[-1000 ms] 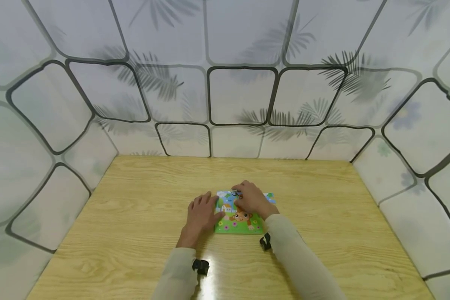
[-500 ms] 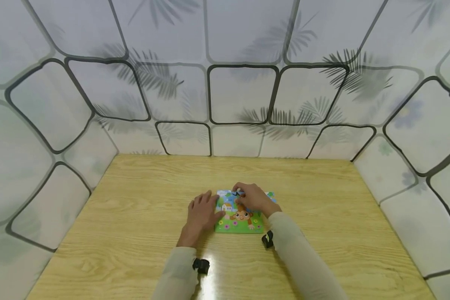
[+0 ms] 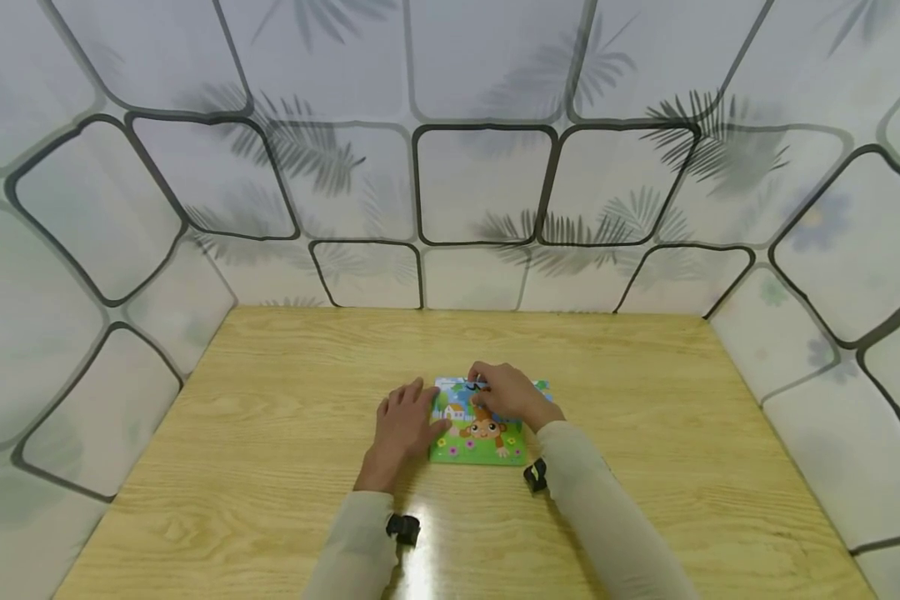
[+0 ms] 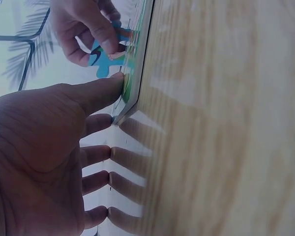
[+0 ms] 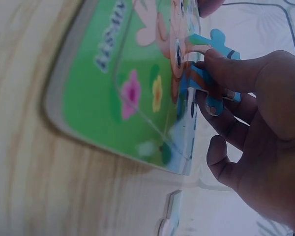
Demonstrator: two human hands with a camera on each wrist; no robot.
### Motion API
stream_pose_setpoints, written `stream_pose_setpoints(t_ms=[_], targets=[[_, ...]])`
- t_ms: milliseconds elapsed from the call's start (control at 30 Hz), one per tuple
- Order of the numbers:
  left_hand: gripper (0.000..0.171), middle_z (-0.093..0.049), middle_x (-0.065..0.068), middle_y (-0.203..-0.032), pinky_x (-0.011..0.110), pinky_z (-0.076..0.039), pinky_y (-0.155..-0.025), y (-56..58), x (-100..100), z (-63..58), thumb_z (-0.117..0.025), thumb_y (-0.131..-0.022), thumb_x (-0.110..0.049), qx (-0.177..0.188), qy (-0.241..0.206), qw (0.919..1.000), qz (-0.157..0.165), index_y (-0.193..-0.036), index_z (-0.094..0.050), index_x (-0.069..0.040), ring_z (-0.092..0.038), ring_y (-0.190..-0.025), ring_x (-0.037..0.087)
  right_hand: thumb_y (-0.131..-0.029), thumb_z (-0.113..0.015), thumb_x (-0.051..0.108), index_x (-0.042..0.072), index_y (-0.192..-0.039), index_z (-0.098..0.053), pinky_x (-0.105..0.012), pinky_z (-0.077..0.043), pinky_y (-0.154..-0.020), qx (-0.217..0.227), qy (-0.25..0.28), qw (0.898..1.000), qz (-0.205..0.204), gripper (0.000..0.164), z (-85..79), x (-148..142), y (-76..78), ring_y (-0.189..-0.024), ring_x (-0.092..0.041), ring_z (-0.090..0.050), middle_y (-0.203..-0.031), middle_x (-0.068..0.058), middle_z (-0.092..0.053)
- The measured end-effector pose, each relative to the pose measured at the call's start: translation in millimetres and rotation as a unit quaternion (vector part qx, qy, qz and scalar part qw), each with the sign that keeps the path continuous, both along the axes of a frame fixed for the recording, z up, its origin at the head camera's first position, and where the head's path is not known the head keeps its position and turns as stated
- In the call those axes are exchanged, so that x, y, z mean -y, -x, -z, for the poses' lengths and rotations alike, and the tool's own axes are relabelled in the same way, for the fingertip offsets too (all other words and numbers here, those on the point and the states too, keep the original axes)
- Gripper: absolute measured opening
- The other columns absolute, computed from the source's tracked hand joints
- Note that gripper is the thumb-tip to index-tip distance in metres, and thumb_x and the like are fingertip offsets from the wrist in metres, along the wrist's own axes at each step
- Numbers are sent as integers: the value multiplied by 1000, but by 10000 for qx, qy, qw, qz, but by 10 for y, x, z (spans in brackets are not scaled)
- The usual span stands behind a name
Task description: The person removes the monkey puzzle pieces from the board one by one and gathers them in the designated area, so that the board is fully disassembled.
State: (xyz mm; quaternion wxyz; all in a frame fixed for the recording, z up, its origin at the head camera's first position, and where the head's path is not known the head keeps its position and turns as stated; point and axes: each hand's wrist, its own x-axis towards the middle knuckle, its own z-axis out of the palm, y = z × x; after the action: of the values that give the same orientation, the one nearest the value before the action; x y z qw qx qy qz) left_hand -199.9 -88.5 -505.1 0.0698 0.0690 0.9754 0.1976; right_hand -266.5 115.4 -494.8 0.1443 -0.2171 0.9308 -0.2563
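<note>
A jigsaw puzzle board [image 3: 450, 455] with a cartoon monkey, a house and flowers on green lies flat on the wooden table. My right hand [image 3: 512, 393] is over its upper middle and pinches a blue puzzle piece [image 5: 219, 39] between thumb and fingers. In the right wrist view the piece stands tilted up from the board's surface. My left hand [image 3: 403, 425] lies along the board's left side, fingers spread and fairly straight. Its thumb [image 4: 101, 93] touches the board's edge, and the other fingertips rest on the table.
The wooden table [image 3: 285, 400] reaches back to a patterned wall [image 3: 472, 187], with side walls at left and right. A small loose flat piece [image 5: 173, 211] lies on the table past the board in the right wrist view.
My right hand has moved slightly right, still pinching the blue puzzle piece. My left hand stays at the board's left edge. The head view has shifted slightly.
</note>
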Motion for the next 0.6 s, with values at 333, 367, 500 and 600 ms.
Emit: stream_pose_setpoints(t_ms=[333, 367, 500, 600], targets=[[63, -31, 11, -157, 60, -27, -112, 21, -9, -3, -59, -92, -49, -29, 68, 10000, 3, -145, -44, -19, -31, -142, 38, -97, -60, 25, 18, -116, -65, -34, -51, -73, -117, 156, 9998, -87, 21, -50, -57, -30, -72, -8, -60, -92, 4, -70], [63, -32, 11, -157, 60, -27, -112, 23, -8, 1, -59, -92, -49, -44, 86, 10000, 2, -145, -44, -19, -31, -141, 38, -97, -59, 25, 18, -117, -64, -33, -51, -72, -75, 247, 9996, -75, 21, -54, -71, -30, -71, -7, -61, -91, 4, -70], [63, -31, 11, -157, 60, -27, -112, 19, -6, 5, -59, -92, -48, -39, 56, 10000, 13, -145, -44, -19, -31, -142, 38, -100, -53, 23, 15, -122, -63, -38, -53, -78, -47, 515, 9986, 55, 26, -45, -155, -27, -81, -13, -64, -100, -1, -68], [62, -31, 12, -157, 60, -26, -112, 8, 4, 7, -59, -92, -47, -31, -36, 10000, 7, -145, -45, -18, -30, -141, 39, -99, -51, 20, 11, -125, -63, -44, -52, -90, -217, 575, 9980, 125, 30, -25, -233, -28, -100, -23, -65, -114, -7, -65]])
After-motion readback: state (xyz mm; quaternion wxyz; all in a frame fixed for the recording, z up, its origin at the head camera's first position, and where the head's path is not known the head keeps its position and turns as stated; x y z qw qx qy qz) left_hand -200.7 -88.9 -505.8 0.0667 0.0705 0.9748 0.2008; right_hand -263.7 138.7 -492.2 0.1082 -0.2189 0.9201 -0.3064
